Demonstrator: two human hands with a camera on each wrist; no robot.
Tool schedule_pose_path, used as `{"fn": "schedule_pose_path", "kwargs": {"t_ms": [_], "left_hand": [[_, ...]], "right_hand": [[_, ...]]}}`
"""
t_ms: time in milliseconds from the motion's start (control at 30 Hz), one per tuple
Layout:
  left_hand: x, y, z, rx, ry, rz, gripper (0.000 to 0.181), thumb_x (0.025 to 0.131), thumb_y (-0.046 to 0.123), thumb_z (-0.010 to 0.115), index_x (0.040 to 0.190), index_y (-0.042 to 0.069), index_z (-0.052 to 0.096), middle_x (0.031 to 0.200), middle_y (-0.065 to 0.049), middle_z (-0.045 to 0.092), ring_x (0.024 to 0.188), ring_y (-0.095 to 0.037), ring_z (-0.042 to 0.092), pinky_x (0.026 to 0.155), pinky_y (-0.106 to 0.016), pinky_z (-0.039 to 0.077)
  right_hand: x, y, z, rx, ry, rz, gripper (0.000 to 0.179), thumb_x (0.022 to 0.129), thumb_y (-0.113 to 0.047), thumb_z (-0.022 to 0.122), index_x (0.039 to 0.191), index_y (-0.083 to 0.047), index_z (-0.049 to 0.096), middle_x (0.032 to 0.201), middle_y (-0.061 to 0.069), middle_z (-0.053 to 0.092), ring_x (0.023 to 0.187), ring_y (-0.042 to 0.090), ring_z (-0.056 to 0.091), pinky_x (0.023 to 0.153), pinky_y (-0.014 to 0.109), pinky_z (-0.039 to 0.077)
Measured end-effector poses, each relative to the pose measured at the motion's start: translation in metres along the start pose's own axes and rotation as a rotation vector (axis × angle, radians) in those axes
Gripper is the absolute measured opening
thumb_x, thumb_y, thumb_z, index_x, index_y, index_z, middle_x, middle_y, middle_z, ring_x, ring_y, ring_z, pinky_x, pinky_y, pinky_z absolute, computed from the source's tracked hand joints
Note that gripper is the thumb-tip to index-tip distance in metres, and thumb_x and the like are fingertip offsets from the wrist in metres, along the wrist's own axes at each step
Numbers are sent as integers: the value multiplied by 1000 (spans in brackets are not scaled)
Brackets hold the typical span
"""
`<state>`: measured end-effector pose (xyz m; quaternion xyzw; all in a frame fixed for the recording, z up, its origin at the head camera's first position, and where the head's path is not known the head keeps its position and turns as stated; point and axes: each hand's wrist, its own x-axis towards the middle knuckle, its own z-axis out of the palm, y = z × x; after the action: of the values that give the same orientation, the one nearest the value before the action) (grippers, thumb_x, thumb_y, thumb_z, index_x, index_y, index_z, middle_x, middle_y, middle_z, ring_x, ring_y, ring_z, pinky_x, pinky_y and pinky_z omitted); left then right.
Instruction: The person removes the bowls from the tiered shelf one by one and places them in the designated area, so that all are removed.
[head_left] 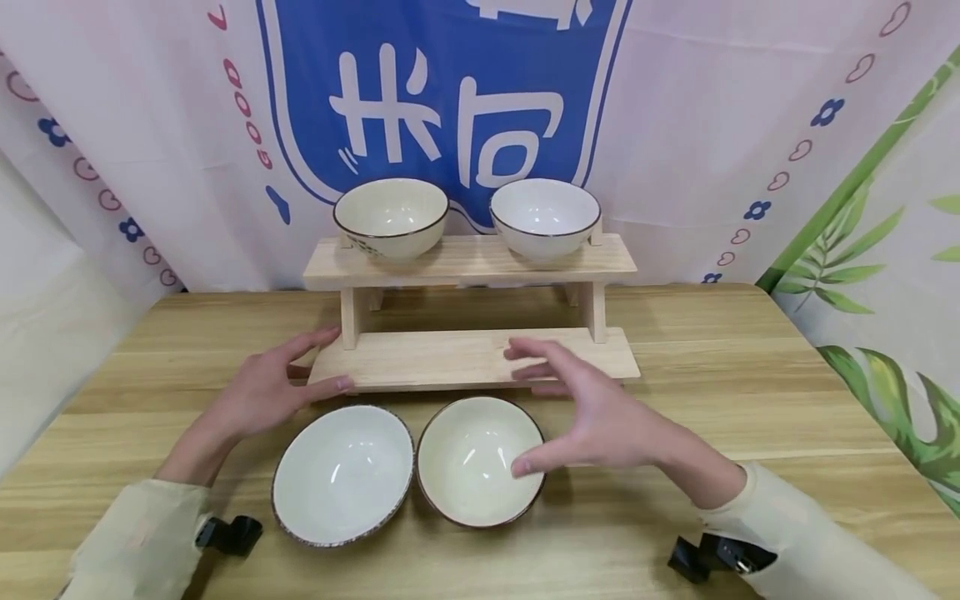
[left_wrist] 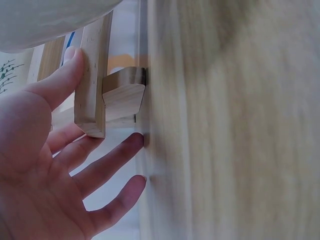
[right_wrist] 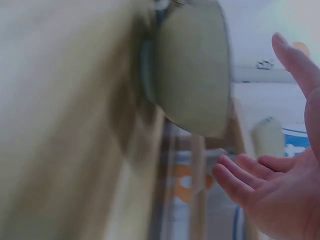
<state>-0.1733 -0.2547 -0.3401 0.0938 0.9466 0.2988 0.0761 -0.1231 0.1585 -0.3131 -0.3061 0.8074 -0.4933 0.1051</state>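
A two-tier pale wooden stand sits on the table. My left hand is at the left end of its lower board, with the thumb by the front edge and fingers spread past the board's end. My right hand hovers with fingers apart, over the lower board's right part and the rim of a cream bowl; nothing is in it. Left of that bowl stands a white bowl with a dark rim. Up on the top tier are a cream bowl and a white bowl.
The wood-grain table runs to both sides of the stand. A printed curtain hangs behind it, and a leaf-patterned cloth covers the right side. Black wrist cameras are strapped to both sleeves.
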Motion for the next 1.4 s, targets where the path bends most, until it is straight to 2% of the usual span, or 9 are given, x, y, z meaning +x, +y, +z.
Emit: {"fn": "schedule_pose_path", "kwargs": {"t_ms": [233, 400, 633, 933, 1400], "left_hand": [[-1, 1, -1, 4, 0, -7, 97, 95, 64, 75, 170, 19, 33, 169, -32, 36, 131, -48, 67, 96, -60, 61], [-2, 2, -2, -12, -2, -11, 98, 94, 66, 75, 170, 19, 34, 169, -30, 37, 132, -48, 67, 96, -57, 61], [-2, 1, -2, -18, -8, -16, 100, 93, 68, 75, 170, 21, 34, 169, -30, 37, 132, -48, 66, 94, -55, 62], [-2, 0, -1, -28, -9, -18, 99, 93, 66, 75, 170, 20, 34, 169, -30, 38, 133, -49, 66, 94, -55, 62], [-2, -1, -1, -13, -3, -2, 96, 95, 64, 74, 170, 20, 35, 170, -30, 35, 133, -50, 65, 98, -62, 60]], "right_hand": [[11, -12, -31, -45, 242, -56, 110, 76, -12, 98, 165, -6, 33, 160, 13, 52, 146, 33, 54, 121, 55, 47], [19, -17, -54, -23, 373, 1, 111, 82, -10, 94, 169, -10, 25, 162, 13, 47, 148, 30, 51, 124, 53, 43], [28, -16, -72, 41, 490, 96, 111, 86, -19, 93, 170, -17, 20, 166, 8, 39, 153, 25, 45, 128, 50, 40], [45, -7, -88, 74, 543, 176, 119, 86, -27, 94, 172, -20, 13, 172, 11, 32, 155, 32, 45, 128, 50, 40], [79, -3, -99, 96, 519, 208, 130, 81, -29, 96, 174, -15, 5, 176, 13, 25, 160, 33, 35, 132, 49, 32]]}}
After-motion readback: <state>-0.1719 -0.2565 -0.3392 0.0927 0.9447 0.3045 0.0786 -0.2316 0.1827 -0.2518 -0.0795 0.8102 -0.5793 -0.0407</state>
